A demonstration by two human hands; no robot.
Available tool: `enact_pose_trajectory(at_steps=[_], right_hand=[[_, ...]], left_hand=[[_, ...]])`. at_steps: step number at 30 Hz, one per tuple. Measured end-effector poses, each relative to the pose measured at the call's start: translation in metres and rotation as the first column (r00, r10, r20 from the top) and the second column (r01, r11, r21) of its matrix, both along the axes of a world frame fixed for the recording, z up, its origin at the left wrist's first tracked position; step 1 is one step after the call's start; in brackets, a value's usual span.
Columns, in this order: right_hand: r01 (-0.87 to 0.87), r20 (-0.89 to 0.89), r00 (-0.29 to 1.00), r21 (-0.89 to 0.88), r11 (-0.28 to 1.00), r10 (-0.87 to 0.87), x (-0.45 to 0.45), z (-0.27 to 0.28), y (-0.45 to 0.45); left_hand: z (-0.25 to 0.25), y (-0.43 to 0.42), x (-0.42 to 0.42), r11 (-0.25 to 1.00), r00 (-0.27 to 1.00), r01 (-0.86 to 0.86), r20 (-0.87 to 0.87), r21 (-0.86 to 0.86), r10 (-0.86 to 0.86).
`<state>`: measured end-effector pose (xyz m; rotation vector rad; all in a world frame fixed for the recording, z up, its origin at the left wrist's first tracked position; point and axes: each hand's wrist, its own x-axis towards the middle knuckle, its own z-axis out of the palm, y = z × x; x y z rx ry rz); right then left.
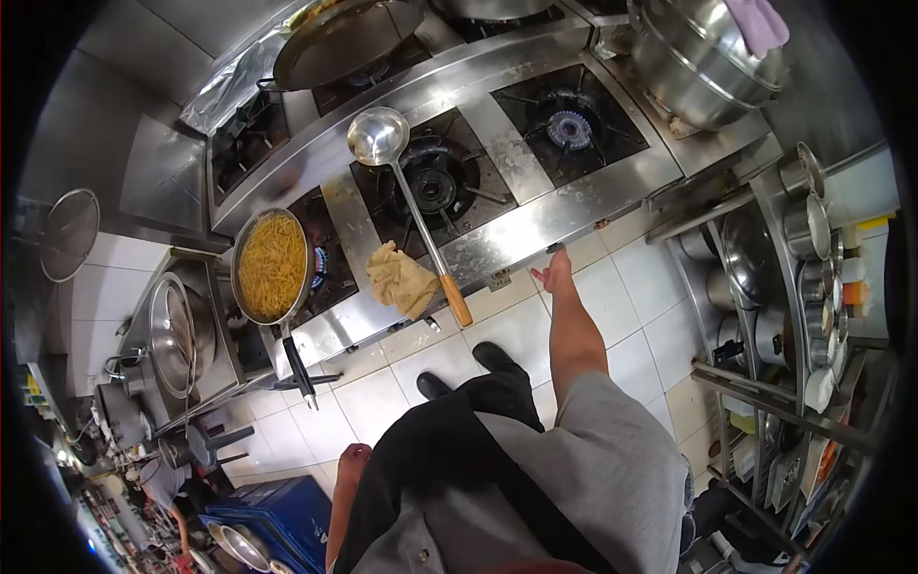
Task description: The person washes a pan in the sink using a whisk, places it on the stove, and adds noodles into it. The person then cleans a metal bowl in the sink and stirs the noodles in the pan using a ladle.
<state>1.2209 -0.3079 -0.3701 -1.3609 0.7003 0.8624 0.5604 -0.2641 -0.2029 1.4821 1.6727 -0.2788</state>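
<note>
My right hand reaches to the front edge of the stove, its fingertips at a small dark stove knob. Below the apron's left side hangs my left hand, fingers curled, with nothing visible in it. A large ladle with a wooden handle end lies across the middle burner, its handle sticking out over the floor. Beside it is a crumpled tan cloth. Yellow noodles fill a frying pan on the left burner, where blue flame shows. The right burner is lit with nothing on it.
A big steel pot stands at the back right, and a wide wok at the back left. Racks of pans line the right side. A steel bowl sits left of the stove. Another person is at the far lower left.
</note>
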Motion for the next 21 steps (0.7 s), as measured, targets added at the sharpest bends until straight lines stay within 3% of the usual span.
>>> enact_pose_trajectory(at_steps=[2,5,8,15,17,18,20,21], right_hand=[[0.035,-0.022,0.999,0.109,0.993,-0.033,0.005,-0.011,0.011],[0.097,-0.019,0.995,0.265,0.959,-0.095,0.008,-0.039,0.015],[0.17,-0.063,0.985,0.182,0.968,-0.161,0.006,-0.031,0.022],[0.101,-0.033,0.995,0.175,0.979,-0.096,-0.006,-0.011,0.014],[0.116,-0.057,0.992,0.048,0.992,-0.113,-0.022,0.005,0.01],[0.085,-0.059,0.994,-0.035,0.996,-0.087,-0.033,-0.006,0.009],[-0.225,-0.024,0.974,-0.044,0.973,0.224,-0.067,-0.048,-0.01],[-0.463,-0.005,0.885,-0.113,0.879,0.466,-0.086,-0.053,-0.018]], left_hand=[[-0.007,-0.01,-0.014,0.994,0.996,0.089,0.008,0.061,-0.09],[-0.015,-0.036,-0.037,1.0,0.998,-0.015,0.067,0.012,0.014],[-0.026,-0.051,-0.055,0.999,1.0,0.001,0.023,-0.048,0.001],[-0.039,-0.064,-0.06,0.998,0.998,0.053,0.025,-0.038,-0.052],[-0.046,-0.062,-0.058,0.997,0.997,0.068,0.03,-0.026,-0.067],[-0.049,-0.062,-0.055,0.997,0.996,0.077,0.034,-0.018,-0.076],[-0.054,-0.061,-0.05,0.996,0.995,0.091,0.044,-0.007,-0.09],[-0.058,-0.06,-0.049,0.995,0.994,0.099,0.047,-0.002,-0.099]])
